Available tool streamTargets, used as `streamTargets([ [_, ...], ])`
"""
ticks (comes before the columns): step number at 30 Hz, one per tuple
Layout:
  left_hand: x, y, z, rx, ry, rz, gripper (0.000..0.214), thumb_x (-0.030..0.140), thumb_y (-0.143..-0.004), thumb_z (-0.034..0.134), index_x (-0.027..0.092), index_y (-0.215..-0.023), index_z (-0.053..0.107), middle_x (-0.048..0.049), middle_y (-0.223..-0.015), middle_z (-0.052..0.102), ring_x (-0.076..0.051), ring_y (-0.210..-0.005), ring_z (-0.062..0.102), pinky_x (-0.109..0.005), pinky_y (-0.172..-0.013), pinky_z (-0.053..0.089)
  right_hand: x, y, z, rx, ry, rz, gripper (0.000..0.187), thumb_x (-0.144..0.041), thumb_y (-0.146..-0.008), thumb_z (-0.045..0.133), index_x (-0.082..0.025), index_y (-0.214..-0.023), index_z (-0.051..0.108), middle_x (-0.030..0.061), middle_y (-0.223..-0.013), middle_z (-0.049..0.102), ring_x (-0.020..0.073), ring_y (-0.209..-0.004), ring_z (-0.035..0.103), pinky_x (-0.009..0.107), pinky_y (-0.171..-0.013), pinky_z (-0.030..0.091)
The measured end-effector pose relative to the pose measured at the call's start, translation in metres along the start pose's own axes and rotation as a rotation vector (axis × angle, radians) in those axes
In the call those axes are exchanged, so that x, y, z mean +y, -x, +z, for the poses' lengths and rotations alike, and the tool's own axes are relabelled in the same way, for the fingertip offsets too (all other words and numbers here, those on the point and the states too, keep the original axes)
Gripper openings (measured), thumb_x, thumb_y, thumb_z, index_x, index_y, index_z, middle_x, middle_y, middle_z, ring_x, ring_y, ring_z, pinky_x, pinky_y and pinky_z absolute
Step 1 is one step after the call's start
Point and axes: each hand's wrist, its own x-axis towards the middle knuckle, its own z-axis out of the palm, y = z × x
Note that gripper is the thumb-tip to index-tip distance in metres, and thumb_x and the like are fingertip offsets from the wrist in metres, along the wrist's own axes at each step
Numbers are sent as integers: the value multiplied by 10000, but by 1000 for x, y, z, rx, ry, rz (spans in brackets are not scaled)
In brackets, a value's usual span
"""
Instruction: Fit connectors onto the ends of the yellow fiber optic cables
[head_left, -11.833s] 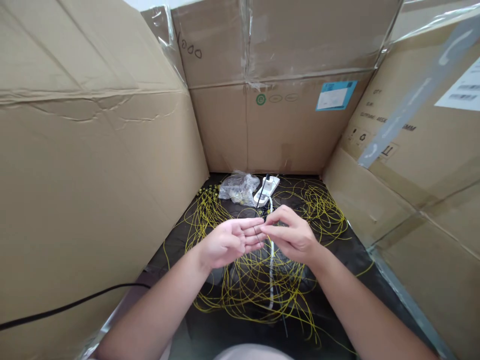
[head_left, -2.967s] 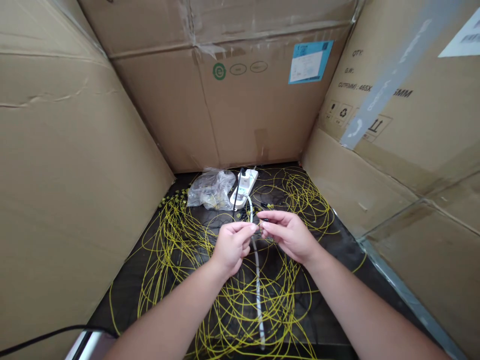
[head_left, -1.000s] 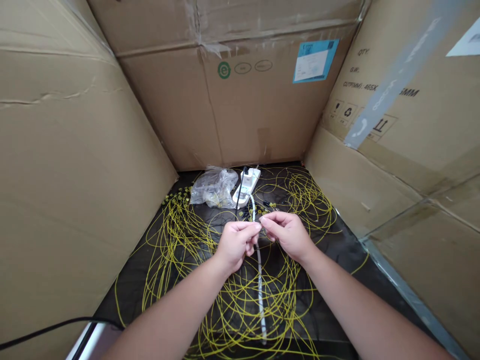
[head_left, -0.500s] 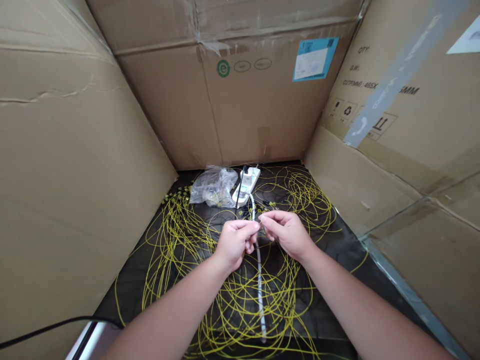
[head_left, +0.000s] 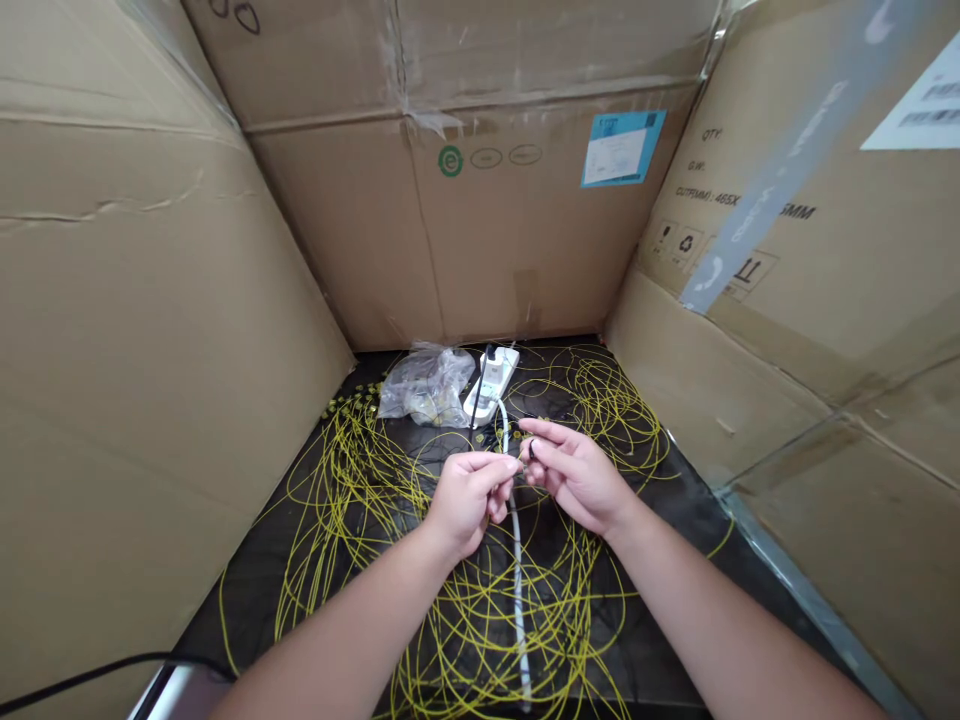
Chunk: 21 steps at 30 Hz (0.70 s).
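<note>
My left hand (head_left: pixel 466 494) and my right hand (head_left: pixel 574 472) meet fingertip to fingertip above a black mat (head_left: pixel 675 480). Each hand is pinched shut on a small dark piece at the end of a thin yellow cable (head_left: pixel 523 462); I cannot make out the piece itself. Tangled loops of yellow cable (head_left: pixel 352 480) cover the mat under and around both hands. A white cord (head_left: pixel 517 590) runs beneath my hands to a white power strip (head_left: pixel 491 382) at the back.
A crumpled clear plastic bag (head_left: pixel 424 386) lies left of the power strip. Tall cardboard boxes (head_left: pixel 150 300) wall the mat on the left, back and right. A black cable (head_left: pixel 90 675) crosses the lower left corner.
Over the last second my hands have stayed together at the same spot with small finger shifts. The camera has tilted slightly, so the scene sits a little lower.
</note>
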Motion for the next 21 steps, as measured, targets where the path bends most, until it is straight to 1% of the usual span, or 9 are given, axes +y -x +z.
streamTargets([
  [2, 0, 0, 0, -10, 12, -6, 192, 267, -711, 644, 108, -612, 602, 44, -432, 429, -31, -336, 304, -181, -329, 244, 0, 0, 0, 8, 2, -14, 324, -210, -710, 701, -178, -1014, 594, 18, -743, 636, 69, -559, 556, 205, -554, 473],
  [7, 1, 0, 0, -18, 45, -25, 211, 258, -711, 645, 111, -574, 583, 47, -432, 413, -25, -337, 280, -180, -327, 221, -1, -1, 0, -4, -2, 4, 219, -222, -699, 710, -159, -877, 599, 32, -748, 659, 84, -586, 596, 234, -614, 512],
  [10, 2, 1, 0, -21, 52, -36, 179, 249, -710, 645, 108, -607, 610, 49, -430, 410, -24, -337, 276, -178, -328, 212, 0, -2, -1, 8, -12, 0, 234, -210, -694, 713, -151, -896, 612, 43, -788, 670, 85, -617, 610, 255, -669, 525],
  [13, 2, 1, 0, -22, 59, -38, 170, 251, -705, 652, 107, -619, 623, 49, -434, 414, -22, -336, 272, -180, -329, 208, 0, -2, -1, 22, -24, -9, 255, -196, -687, 717, -151, -914, 612, 51, -809, 675, 87, -625, 614, 252, -669, 527],
  [18, 2, 1, -1, -20, 69, -42, 156, 244, -703, 659, 112, -625, 633, 54, -432, 405, -20, -336, 268, -179, -331, 193, 0, -2, -2, 24, -52, -37, 192, -190, -692, 714, -176, -853, 611, 30, -770, 674, 86, -604, 608, 255, -647, 532],
  [21, 3, 1, -1, -25, 82, -52, 146, 243, -703, 661, 112, -643, 639, 55, -435, 402, -19, -339, 267, -178, -335, 186, 1, -2, -1, 23, -46, -28, 177, -189, -686, 715, -157, -843, 639, 38, -777, 671, 86, -616, 608, 274, -686, 539],
])
